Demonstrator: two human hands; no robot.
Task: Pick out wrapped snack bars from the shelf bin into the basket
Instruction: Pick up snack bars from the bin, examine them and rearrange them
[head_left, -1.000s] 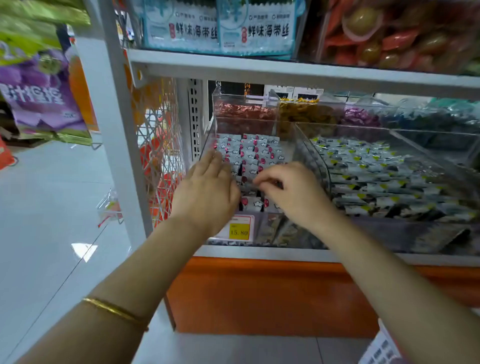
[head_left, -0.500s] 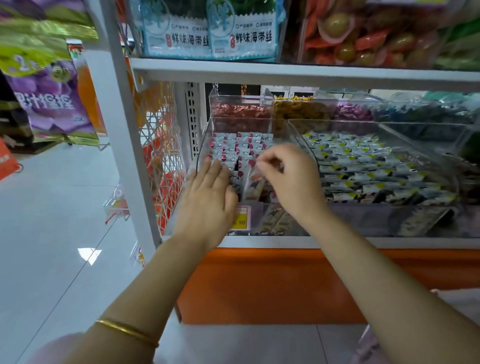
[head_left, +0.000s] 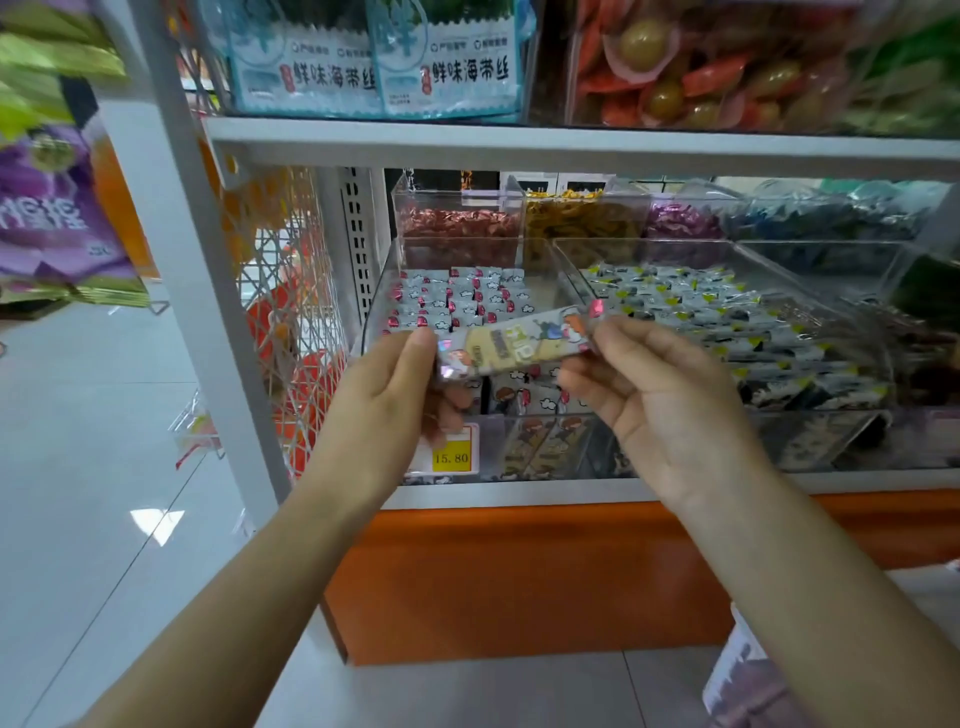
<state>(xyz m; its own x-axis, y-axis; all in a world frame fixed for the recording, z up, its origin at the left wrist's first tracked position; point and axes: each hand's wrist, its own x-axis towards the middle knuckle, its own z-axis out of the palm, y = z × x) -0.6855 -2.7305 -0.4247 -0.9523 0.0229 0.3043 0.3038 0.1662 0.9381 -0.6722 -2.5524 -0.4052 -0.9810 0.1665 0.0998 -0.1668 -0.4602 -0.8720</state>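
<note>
A wrapped snack bar with a cartoon print and pink ends hangs level in front of the clear shelf bin. My left hand pinches its left end and my right hand pinches its right end. Behind the bar, the bin holds several rows of similar grey and pink wrapped bars. At the bottom right corner a pale edge shows, perhaps the basket; I cannot tell.
A second clear bin of grey and yellow bars sits to the right. Smaller bins of sweets stand behind. A yellow price tag is on the bin front. The upper shelf board hangs overhead. A white upright post stands left.
My right hand lifted one bar out of the bin and drew it toward me. My left hand left the bin rim and took the bar's other end.
</note>
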